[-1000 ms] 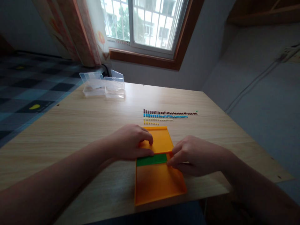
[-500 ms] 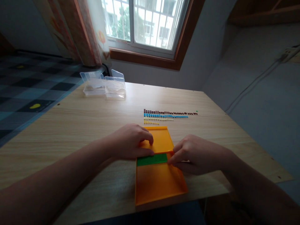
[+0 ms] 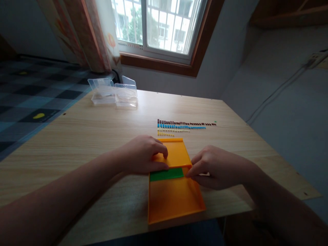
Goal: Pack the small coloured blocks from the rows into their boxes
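Note:
An orange tray (image 3: 175,200) lies at the table's near edge, with a raised orange panel (image 3: 176,152) across its far part. A green plate (image 3: 166,174) sits inside, just in front of the panel's near edge. My left hand (image 3: 145,153) rests over the left side of the panel, index finger curled and thumb along its near edge, closed on it. My right hand (image 3: 215,167) is closed at the tray's right wall, fingertips bent over the rim beside the right end of the green plate. Its lower fingers are partly hidden.
Beyond the tray, small bricks lie in rows: dark red (image 3: 179,123), blue (image 3: 176,126), pale yellow (image 3: 174,130) and yellow (image 3: 164,134). One green piece (image 3: 215,121) lies at the right end. Clear plastic boxes (image 3: 125,99) with lids up stand at the back left.
My right hand has shifted slightly right, its fingertips drawing back from the green plate's right end, which shows a little more. My left hand has stayed in place.

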### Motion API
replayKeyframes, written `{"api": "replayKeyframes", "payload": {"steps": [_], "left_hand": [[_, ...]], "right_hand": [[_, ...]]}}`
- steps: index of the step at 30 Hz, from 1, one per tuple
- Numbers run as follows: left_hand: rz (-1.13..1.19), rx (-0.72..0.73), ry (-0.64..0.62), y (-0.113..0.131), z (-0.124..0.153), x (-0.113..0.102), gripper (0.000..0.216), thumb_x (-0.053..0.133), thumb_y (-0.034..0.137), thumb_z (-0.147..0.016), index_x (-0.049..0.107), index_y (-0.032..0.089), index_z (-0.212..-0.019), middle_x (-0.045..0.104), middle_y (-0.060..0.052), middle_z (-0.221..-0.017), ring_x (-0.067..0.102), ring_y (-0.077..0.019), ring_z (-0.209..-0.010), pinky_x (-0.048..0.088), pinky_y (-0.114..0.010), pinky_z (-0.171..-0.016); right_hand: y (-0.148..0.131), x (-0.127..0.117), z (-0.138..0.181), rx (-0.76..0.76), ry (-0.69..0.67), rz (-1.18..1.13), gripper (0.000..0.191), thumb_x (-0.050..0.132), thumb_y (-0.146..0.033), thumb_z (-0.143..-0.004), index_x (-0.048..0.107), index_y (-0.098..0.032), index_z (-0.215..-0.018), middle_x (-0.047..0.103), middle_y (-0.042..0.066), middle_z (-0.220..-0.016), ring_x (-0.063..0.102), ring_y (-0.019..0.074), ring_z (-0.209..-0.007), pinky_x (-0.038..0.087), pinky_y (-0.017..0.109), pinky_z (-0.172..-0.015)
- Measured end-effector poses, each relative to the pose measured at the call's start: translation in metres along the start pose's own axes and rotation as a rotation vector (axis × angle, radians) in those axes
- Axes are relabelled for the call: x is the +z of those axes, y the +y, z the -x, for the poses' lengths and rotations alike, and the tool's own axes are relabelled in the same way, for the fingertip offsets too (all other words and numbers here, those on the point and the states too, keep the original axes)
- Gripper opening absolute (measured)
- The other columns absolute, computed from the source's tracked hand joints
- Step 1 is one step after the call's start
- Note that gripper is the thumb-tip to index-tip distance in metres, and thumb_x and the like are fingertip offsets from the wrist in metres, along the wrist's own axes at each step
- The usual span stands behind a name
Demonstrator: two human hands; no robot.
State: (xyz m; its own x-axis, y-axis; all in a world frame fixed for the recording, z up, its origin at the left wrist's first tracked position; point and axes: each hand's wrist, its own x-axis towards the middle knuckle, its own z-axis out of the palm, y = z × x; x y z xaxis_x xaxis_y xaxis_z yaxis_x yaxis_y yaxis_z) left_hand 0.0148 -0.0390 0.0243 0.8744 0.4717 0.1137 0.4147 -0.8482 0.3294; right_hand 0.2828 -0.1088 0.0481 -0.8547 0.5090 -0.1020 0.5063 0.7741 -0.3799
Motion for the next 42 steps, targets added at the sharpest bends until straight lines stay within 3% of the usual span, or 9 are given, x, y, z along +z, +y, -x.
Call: {"api": "replayKeyframes", "payload": {"steps": [3,9,27,34,42], "left_hand": [[-0.002,-0.016,-0.005,0.0004,-0.0001,-0.0003,0.023,0.071,0.046,-0.084,0.077,0.024,-0.09,0.07,0.0,-0.076,0.061,-0.0132,-0.062,0.041,-0.023,-0.058],[-0.005,-0.01,-0.013,0.0001,-0.0006,-0.0007,0.024,0.069,0.047,-0.085,0.077,0.025,-0.091,0.07,0.0,-0.076,0.06,-0.0133,-0.061,0.039,-0.023,-0.057],[-0.005,-0.013,-0.001,-0.0017,0.0001,0.0007,0.023,0.07,0.047,-0.085,0.077,0.025,-0.091,0.071,0.0,-0.078,0.061,-0.0134,-0.062,0.041,-0.024,-0.058],[-0.002,0.0,0.01,-0.0008,-0.0004,-0.0001,0.023,0.07,0.046,-0.084,0.077,0.025,-0.089,0.07,0.001,-0.075,0.06,-0.0129,-0.059,0.041,-0.024,-0.057],[-0.008,-0.004,0.004,0.0001,-0.0006,-0.0007,0.022,0.069,0.045,-0.085,0.077,0.025,-0.09,0.07,0.001,-0.075,0.059,-0.0129,-0.059,0.041,-0.024,-0.057]], "right_hand": [[-0.0006,0.0004,-0.0022,-0.012,-0.007,0.023,0.023,0.052,-0.016,-0.092,0.073,-0.018,-0.082,0.069,0.002,-0.074,0.057,0.0112,-0.066,0.036,0.024,-0.063],[-0.0013,0.0016,-0.0059,-0.002,-0.008,0.03,0.022,0.053,-0.015,-0.09,0.072,-0.019,-0.08,0.068,0.0,-0.072,0.055,0.0103,-0.064,0.034,0.024,-0.06],[-0.0004,0.0023,-0.0046,-0.056,0.0,-0.061,0.02,0.057,-0.014,-0.089,0.076,-0.02,-0.087,0.07,0.0,-0.075,0.055,0.0098,-0.064,0.036,0.023,-0.061],[0.0019,0.0069,-0.007,-0.067,-0.017,0.003,0.022,0.057,-0.016,-0.092,0.078,-0.022,-0.097,0.07,0.0,-0.078,0.058,0.0114,-0.068,0.038,0.024,-0.063],[0.0012,0.008,-0.0094,-0.067,-0.017,0.039,0.022,0.055,-0.018,-0.095,0.077,-0.022,-0.095,0.072,0.001,-0.079,0.059,0.0119,-0.068,0.039,0.024,-0.065]]}}
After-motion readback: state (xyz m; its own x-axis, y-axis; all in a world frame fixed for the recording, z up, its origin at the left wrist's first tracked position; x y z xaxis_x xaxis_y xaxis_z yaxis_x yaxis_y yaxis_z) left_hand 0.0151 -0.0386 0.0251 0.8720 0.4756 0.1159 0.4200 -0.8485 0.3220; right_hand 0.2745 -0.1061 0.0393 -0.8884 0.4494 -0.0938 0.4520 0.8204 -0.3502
